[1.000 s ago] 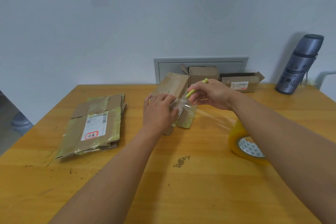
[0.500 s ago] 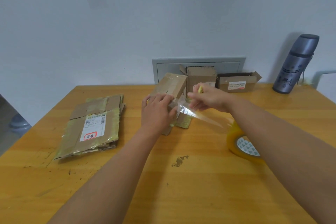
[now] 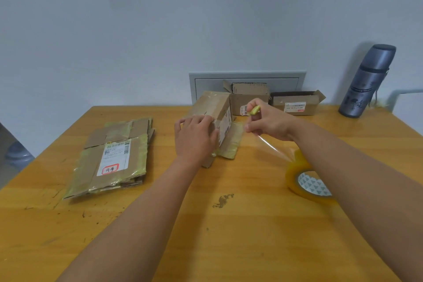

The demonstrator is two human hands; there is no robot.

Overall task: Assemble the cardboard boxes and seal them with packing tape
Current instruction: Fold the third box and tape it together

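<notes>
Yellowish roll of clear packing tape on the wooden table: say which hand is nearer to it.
Right. The right hand is up and left of the yellowish roll of clear packing tape, with a strip running from the roll towards it. The left hand rests farther left on the cardboard box.

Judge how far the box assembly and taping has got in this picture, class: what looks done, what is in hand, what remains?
Done: nothing clearly; the two boxes at the wall stand open-topped.
In hand: the left hand steadies a small box, while the right hand holds a yellow-green tool by the tape strip running from the tape roll.
Left: finishing this seal and assembling the flattened cartons.
</notes>
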